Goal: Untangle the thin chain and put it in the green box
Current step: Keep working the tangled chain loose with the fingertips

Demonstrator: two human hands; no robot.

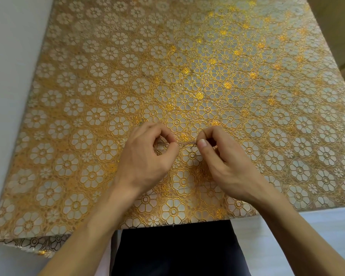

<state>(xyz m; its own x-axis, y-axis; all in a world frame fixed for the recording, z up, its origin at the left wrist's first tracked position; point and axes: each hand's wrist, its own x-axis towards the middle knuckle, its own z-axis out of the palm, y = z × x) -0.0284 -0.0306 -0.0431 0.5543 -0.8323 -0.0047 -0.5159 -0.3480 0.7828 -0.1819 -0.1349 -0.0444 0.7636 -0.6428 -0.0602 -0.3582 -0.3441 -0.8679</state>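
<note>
A thin pale chain (186,143) runs taut between my two hands, just above the table near its front edge. My left hand (147,158) pinches its left end between thumb and forefinger. My right hand (219,156) pinches the right end the same way, and a bit of chain shows beyond its fingers. The chain is hard to make out against the patterned cloth. No green box is in view.
The table (187,76) is covered by a gold cloth with white flower patterns. Its front edge lies just before my dark-clothed lap (177,251). A pale floor shows on the left and lower right.
</note>
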